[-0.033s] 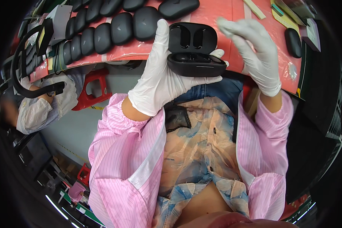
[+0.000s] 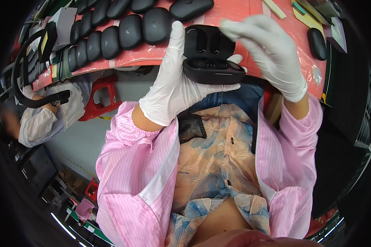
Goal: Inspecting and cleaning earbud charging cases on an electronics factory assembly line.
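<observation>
An open black earbud charging case [image 2: 214,75] rests on my left hand [image 2: 167,88], the thumb standing up along its left side and the fingers under the base. Its lid stands raised at the back, with two rounded recesses inside. Dark glossy shapes sit in the base, too dark to tell whether earbuds are in both wells. My right hand [image 2: 272,51] hovers at the lid's upper right corner, fingers pressed together and bent; its fingertips overlap that corner. Whatever they pinch, if anything, cannot be made out. Both hands wear white gloves.
Several closed black cases [image 2: 132,31] stand in rows on the pink-covered table [image 2: 251,8] at the far left. Another black case [image 2: 317,44] lies at the right. A black curved arm [image 2: 18,70] and a red stool [image 2: 101,96] are left; a co-worker's sleeve [image 2: 39,123] shows there.
My right hand has moved left, its fingertips now overlapping the lid's corner. My left hand and the charging case have barely shifted.
</observation>
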Demonstrator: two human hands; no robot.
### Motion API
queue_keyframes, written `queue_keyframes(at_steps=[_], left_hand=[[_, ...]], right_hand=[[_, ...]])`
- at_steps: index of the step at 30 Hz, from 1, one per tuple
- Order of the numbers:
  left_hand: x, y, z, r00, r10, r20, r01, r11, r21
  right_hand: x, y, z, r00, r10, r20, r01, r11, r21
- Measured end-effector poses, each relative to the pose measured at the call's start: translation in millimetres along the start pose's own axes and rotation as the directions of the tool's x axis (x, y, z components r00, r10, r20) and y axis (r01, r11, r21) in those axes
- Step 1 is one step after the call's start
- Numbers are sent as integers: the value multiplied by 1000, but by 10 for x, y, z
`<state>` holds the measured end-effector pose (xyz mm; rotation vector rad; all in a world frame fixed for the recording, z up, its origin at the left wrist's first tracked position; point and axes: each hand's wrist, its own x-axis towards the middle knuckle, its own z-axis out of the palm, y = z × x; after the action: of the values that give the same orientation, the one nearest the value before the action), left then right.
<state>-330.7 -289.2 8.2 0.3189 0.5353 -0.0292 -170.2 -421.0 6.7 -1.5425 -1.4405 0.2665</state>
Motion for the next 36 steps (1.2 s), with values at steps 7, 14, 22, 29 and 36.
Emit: queue_keyframes(at_steps=[7, 14, 22, 29, 36], left_hand=[[78, -48, 38, 989, -150, -9, 150, 989, 15], [38, 14, 93, 971, -119, 206, 142, 985, -100], [95, 43, 87, 984, -84, 159, 109, 982, -157], [83, 54, 15, 1000, -6, 0, 6, 999, 48], [98, 113, 79, 990, 132, 37, -138, 945, 296]], right_hand=[[280, 177, -301, 939, -80, 334, 59, 996, 73], [251, 475, -1377, 846, 262, -464, -248, 964, 92], [472, 889, -2280, 775, 331, -539, -580, 710, -399], [571, 983, -2253, 965, 101, -241, -257, 538, -803], [298, 633, -1759, 909, -13, -417, -240, 800, -550]])
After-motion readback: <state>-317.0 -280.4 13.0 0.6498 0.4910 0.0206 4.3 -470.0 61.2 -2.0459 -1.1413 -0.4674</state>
